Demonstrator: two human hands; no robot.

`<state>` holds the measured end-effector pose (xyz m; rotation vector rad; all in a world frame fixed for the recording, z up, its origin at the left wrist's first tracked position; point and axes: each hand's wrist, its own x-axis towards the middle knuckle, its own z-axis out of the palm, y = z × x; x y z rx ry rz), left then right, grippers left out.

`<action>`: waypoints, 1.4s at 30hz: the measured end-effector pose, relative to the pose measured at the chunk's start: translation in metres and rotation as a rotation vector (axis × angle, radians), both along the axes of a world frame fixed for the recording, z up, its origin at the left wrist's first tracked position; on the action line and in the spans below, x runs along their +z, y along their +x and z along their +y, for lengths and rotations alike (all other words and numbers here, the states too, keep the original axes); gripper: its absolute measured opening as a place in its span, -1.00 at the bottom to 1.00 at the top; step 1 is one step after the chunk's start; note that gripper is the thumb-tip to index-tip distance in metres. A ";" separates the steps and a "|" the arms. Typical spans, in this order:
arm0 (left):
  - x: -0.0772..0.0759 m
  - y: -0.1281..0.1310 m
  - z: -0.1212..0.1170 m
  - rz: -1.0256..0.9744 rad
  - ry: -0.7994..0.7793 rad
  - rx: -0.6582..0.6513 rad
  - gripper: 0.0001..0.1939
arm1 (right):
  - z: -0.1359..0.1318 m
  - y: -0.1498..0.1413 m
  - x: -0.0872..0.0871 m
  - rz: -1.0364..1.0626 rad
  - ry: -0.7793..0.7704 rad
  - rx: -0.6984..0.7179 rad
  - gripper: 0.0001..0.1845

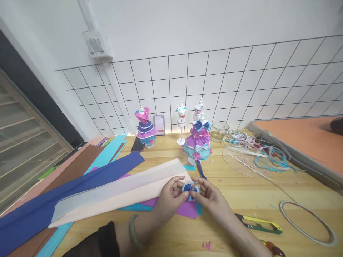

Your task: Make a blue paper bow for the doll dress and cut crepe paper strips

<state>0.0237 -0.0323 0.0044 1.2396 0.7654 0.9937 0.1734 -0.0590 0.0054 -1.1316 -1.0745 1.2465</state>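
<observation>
Between my two hands is a small pleated bow (187, 187) in dark blue with light blue edging. My left hand (171, 194) pinches its left side with thumb and fingers. On the other side, my right hand (207, 192) has thumb and fingertips closed on the bow's right part. Both hands hover over the ends of the paper strips. Just beyond them stands a mini dress form in a tiered purple and teal paper dress (198, 142), with a similar blue bow at its chest.
Long crepe paper strips (115, 200) cover the left. Behind stand another dressed form (146, 128), a bare form (181, 117), a phone (137, 144) and a glass jar (219, 132). Tangled ribbons (268, 153), a green-yellow cutter (259, 225) and a tape ring (308, 223) lie right.
</observation>
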 end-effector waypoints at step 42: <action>0.067 -0.011 0.045 0.187 0.249 0.227 -0.58 | 0.005 0.006 0.011 0.050 -0.025 -0.127 -0.42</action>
